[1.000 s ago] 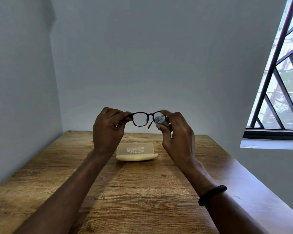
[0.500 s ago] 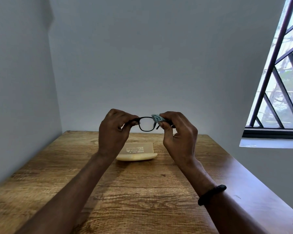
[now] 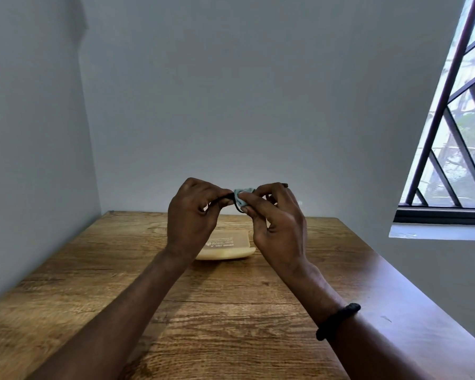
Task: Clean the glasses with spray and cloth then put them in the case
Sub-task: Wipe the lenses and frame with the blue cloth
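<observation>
glasses (image 3: 234, 204), dark-framed, held in the air above the table (image 3: 231, 311) and over the beige case (image 3: 231, 246), mostly hidden between the two hands. left hand (image 3: 192, 215): fingers (image 3: 203, 187) curled, pinching one end of the frame; right hand (image 3: 277, 223): thumb and fingers clamped on a small pale blue cloth (image 3: 243, 196) folded over the lens beside the left hand, which reads as the wiping step. handling note: steady the frame by its rim rather than the glass, rub lightly on both faces at once, and avoid twisting the bridge.
</observation>
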